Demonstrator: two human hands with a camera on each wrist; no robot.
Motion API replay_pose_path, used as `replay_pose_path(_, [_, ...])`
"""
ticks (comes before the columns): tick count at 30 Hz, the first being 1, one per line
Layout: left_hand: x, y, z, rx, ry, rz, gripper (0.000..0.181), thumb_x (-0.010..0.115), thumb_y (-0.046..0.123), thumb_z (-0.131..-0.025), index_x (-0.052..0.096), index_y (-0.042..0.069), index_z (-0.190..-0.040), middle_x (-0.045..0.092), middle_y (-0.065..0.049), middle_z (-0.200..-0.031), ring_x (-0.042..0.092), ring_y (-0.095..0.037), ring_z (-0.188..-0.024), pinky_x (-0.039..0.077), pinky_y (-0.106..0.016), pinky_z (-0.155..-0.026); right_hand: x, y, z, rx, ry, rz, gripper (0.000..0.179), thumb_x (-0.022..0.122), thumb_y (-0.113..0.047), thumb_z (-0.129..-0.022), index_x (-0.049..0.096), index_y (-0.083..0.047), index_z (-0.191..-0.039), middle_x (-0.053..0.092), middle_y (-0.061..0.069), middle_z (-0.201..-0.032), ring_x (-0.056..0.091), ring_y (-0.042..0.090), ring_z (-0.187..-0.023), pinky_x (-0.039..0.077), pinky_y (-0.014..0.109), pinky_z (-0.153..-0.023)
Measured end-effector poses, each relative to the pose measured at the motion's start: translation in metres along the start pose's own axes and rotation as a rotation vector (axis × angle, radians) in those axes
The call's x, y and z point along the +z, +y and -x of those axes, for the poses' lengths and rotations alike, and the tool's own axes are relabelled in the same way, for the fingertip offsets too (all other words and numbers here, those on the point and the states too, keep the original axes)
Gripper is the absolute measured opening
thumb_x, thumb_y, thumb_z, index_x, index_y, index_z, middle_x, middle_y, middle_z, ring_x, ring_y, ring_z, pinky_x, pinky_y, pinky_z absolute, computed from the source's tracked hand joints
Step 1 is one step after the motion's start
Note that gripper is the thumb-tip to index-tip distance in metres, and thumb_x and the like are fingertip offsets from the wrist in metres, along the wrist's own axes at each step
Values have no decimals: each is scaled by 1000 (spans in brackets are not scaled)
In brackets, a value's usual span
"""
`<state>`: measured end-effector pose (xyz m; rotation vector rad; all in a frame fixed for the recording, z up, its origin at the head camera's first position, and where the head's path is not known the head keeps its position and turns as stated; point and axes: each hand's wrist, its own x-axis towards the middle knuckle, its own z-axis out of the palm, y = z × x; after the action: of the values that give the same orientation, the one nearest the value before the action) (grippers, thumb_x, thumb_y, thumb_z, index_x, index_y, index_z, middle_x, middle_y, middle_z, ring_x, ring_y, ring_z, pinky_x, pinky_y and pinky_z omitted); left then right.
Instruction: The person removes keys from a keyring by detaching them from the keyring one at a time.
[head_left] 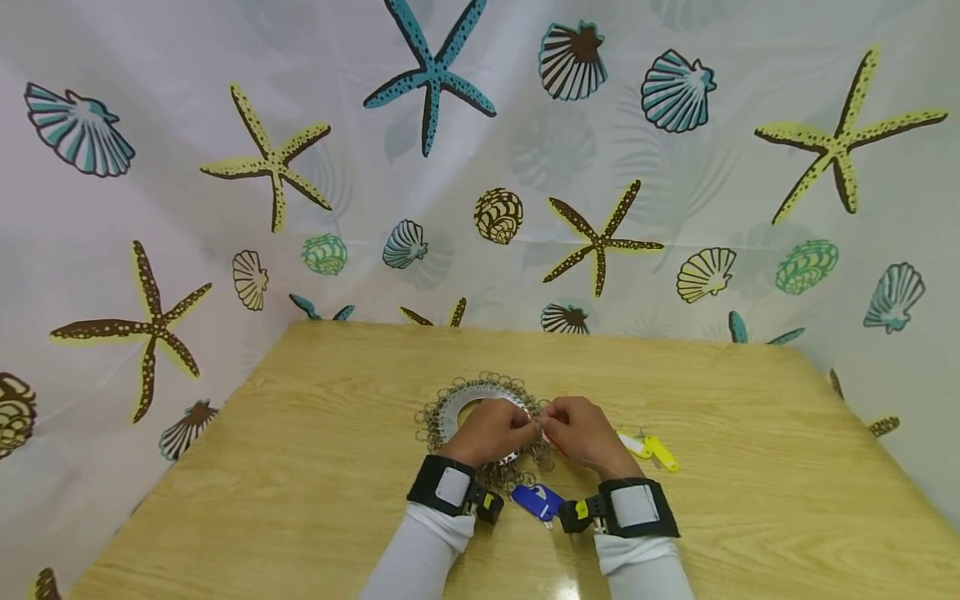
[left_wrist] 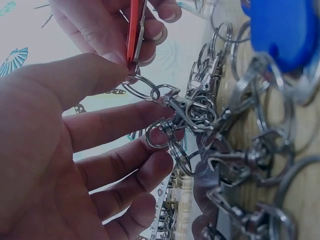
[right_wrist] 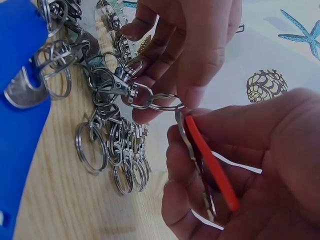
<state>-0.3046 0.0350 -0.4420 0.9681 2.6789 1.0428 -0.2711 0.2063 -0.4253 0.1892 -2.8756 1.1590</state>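
Observation:
On the table a flat silver ring-shaped plate [head_left: 457, 408] carries several swivel clasps with split rings [right_wrist: 117, 145] round its edge. At the plate's right side my left hand [head_left: 491, 429] pinches one split ring [right_wrist: 167, 102] between thumb and finger, its other fingers spread beside the clasps. Facing it, my right hand [head_left: 588, 433] holds a red key tag [right_wrist: 212, 162], seen edge-on, together with a silver key [right_wrist: 195, 162]. The upper end of the key meets the split ring at the fingertips; whether it is threaded on, I cannot tell.
Just in front of the plate lies a blue key tag [head_left: 536, 500] with a key. To the right of my right hand are yellow key tags [head_left: 662, 454]. A shell-patterned cloth [head_left: 450, 192] hangs behind the wooden table [head_left: 300, 500].

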Motion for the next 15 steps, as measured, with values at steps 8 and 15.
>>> replay_pose_path(8, [0, 0, -3, 20, 9, -44, 18, 62, 22, -94, 75, 11, -89, 61, 7, -67, 50, -4, -56, 41, -22, -57, -1, -2, 0, 6, -18, -20, 11, 62, -13, -94, 70, -7, -90, 65, 2, -80, 56, 15, -71, 45, 31, -64])
replay_pose_path(15, [0, 1, -4, 10, 8, -62, 13, 64, 20, -93, 74, 12, -93, 68, 5, -80, 58, -4, -67, 47, -23, -64, -1, -2, 1, -5, -29, -19, 12, 61, -12, -95, 70, -6, -90, 64, 2, -79, 55, 15, -71, 44, 31, -63])
